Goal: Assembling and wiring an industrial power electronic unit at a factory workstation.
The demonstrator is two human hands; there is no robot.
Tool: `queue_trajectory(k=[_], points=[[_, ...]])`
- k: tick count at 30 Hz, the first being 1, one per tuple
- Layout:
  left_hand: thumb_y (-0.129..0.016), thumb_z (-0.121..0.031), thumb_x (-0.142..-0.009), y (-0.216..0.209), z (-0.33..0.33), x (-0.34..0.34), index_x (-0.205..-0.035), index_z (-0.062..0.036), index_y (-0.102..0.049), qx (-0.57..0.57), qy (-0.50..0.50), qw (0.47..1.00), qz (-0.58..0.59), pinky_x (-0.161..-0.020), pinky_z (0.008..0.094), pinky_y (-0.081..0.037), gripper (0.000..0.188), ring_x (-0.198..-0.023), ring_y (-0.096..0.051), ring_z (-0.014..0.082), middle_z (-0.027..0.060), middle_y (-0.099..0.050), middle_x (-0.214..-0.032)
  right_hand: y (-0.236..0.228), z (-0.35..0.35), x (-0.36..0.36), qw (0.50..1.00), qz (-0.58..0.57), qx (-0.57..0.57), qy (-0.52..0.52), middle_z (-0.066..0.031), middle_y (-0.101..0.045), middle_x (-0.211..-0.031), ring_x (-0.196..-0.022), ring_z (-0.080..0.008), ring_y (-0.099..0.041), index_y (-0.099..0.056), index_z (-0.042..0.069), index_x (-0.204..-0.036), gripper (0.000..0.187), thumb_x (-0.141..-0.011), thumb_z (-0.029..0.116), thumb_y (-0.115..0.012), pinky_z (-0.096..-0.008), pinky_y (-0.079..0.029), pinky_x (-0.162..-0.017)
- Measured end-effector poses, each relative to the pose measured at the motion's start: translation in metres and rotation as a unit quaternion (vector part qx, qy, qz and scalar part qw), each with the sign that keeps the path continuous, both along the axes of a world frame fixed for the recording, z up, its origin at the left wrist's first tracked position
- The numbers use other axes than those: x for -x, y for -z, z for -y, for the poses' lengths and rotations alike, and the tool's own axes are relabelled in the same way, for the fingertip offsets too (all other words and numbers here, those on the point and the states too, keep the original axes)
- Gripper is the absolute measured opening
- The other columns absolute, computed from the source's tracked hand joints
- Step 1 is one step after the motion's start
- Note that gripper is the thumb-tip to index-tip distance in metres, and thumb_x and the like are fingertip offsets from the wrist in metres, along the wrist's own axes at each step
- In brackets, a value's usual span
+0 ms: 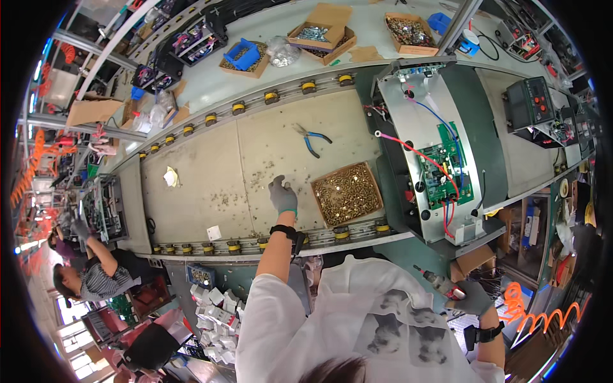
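Observation:
My left hand (281, 195), in a grey glove, is over the worktop just left of a cardboard box of brass-coloured screws (322, 213). Its fingers are curled together; whatever they may hold is too small to make out. Small loose screws (258, 177) lie scattered beside it. Blue-handled pliers (317, 135) rest beyond the box. Down at the right, beside my body, my gloved right hand (472, 299) grips a power screwdriver (440, 283), its bit pointing up and left. Right of the box stands an open metal chassis (469, 156) with a green circuit board (436, 179) and red and blue wires.
Roller rails (271, 97) border the worktop. Behind it are several part boxes (408, 33) and a blue bin (242, 55). An orange coiled hose (543, 319) hangs at right. White parts (217, 319) are piled at lower left. Another person (102, 277) works at far left.

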State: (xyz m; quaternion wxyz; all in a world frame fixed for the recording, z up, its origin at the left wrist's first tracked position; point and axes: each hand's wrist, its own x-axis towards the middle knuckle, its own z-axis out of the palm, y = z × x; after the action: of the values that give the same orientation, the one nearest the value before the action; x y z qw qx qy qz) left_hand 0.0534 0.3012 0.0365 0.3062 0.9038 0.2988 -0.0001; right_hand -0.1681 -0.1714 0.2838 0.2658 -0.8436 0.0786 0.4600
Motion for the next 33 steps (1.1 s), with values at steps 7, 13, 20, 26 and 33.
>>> queue_trajectory(k=[7,13,20,26,33], points=[[-0.056,0.002,-0.082,0.052,-0.008,-0.034,-0.101,-0.0087,-0.064,0.058,0.020,0.993,-0.101,-0.073,0.0402,-0.052,0.023,-0.084,-0.061,0.0302,0.0128,-0.058,-0.104,0.024,0.013,0.002,0.994,-0.029,0.024,0.103,-0.0173,-0.067,-0.089,-0.081,-0.0322,-0.065,-0.064,0.005,-0.102,0.051,-0.065,0.036,-0.077,-0.0372,-0.051,-0.073],[-0.058,-0.010,-0.085,0.074,-0.019,-0.037,-0.093,-0.0079,-0.061,-0.034,0.042,0.996,-0.071,-0.074,0.0435,-0.050,0.009,-0.088,-0.060,0.0350,0.0148,-0.061,-0.098,0.028,0.015,-0.005,0.994,-0.061,0.032,0.082,-0.0170,-0.067,-0.091,-0.085,-0.0341,-0.065,-0.064,0.006,-0.104,0.050,-0.067,0.037,-0.077,-0.0383,-0.051,-0.076],[-0.058,-0.010,-0.084,0.080,-0.006,-0.054,-0.099,-0.0079,-0.059,-0.097,0.149,0.982,-0.070,-0.076,0.0417,-0.049,0.016,-0.090,-0.059,0.0368,0.0157,-0.059,-0.102,0.038,0.026,0.006,0.986,-0.064,0.043,0.149,-0.0162,-0.067,-0.094,-0.087,-0.0307,-0.065,-0.062,0.007,-0.107,0.051,-0.071,0.041,-0.074,-0.0367,-0.050,-0.078],[-0.060,-0.007,-0.076,0.109,-0.037,-0.052,-0.097,-0.0029,-0.061,-0.123,0.089,0.983,-0.103,-0.083,0.0385,-0.049,0.022,-0.095,-0.061,0.0339,0.0167,-0.064,-0.102,0.028,0.022,0.028,0.979,-0.064,0.022,0.194,-0.0177,-0.065,-0.098,-0.094,-0.0319,-0.062,-0.060,0.007,-0.111,0.052,-0.077,0.045,-0.069,-0.0385,-0.047,-0.082],[-0.049,-0.006,-0.093,0.045,-0.025,-0.027,-0.119,0.0030,-0.049,0.638,-0.036,0.758,0.134,-0.054,0.0245,-0.042,0.028,-0.062,-0.048,0.0132,0.0053,-0.052,-0.075,0.067,0.024,0.126,0.974,-0.010,0.021,0.225,-0.0130,-0.062,-0.099,-0.086,-0.0210,-0.058,-0.054,0.003,-0.114,0.054,-0.086,0.049,-0.059,-0.0345,-0.047,-0.077]])
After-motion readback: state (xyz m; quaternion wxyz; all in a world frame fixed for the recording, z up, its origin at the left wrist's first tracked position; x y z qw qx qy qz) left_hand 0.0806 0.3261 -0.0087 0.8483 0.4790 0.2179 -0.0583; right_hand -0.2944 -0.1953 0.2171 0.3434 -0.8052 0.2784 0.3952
